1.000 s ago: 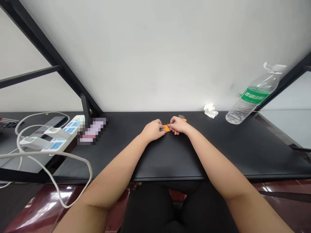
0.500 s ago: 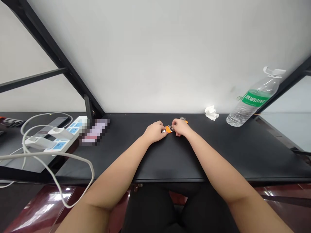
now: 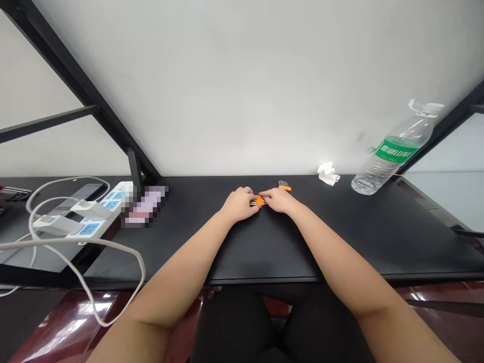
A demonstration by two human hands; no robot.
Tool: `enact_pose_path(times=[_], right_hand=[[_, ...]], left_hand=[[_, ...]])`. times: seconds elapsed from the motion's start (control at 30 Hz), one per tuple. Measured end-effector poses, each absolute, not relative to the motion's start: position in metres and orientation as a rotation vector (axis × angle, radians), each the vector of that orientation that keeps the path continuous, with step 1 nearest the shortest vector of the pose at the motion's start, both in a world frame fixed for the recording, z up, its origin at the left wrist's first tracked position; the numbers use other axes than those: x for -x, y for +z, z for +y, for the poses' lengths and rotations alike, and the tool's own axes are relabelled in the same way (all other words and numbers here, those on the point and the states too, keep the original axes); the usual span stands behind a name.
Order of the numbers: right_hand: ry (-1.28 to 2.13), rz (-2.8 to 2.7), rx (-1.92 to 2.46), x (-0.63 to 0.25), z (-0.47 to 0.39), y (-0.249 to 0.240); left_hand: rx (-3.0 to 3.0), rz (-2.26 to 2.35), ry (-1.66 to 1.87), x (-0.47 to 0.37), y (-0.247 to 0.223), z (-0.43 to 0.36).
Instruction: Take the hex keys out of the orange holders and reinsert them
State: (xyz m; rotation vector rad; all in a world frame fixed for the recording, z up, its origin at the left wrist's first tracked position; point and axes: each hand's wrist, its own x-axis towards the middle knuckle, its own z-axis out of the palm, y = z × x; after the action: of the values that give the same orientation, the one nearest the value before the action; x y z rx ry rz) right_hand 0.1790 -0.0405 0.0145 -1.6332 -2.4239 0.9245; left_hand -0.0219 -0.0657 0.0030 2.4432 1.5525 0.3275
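Note:
An orange holder with a set of hex keys is on the black tabletop, between my two hands. My left hand is closed round its left end, thumb at the near side. On the opposite end, my right hand grips the set, with its fingertips against the orange holder and covering most of the keys there. Just behind my right hand lies a second orange holder with metal keys pointing toward the wall.
A crumpled tissue and a large clear bottle stand by the wall at right. To the left are a power strip with plugged-in chargers, loose white cables and a blurred lilac item. A black metal frame rises there.
My right hand has shifted slightly left, its fingers now flatter and covering the keys that showed at the holder's right end. My left hand stays on the set.

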Motion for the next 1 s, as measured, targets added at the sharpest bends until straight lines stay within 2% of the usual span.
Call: enact_pose_path(times=[0.17,0.63,0.8,1.0], right_hand=[[0.795,-2.532,1.714,-0.175,-0.041,0.015],[0.868,-2.64,1.514,-0.192,-0.041,0.018],[0.861,-2.533,1.575,-0.193,-0.042,0.015],[0.775,-2.665,1.609,-0.189,-0.041,0.017]], left_hand=[[-2.467,1.573,0.307,0.021,0.002,-0.066],[-2.445,1.567,0.308,0.021,0.001,-0.065],[-2.46,1.574,0.278,0.023,-0.002,-0.063],[-2.46,1.587,0.289,0.023,-0.004,-0.062]])
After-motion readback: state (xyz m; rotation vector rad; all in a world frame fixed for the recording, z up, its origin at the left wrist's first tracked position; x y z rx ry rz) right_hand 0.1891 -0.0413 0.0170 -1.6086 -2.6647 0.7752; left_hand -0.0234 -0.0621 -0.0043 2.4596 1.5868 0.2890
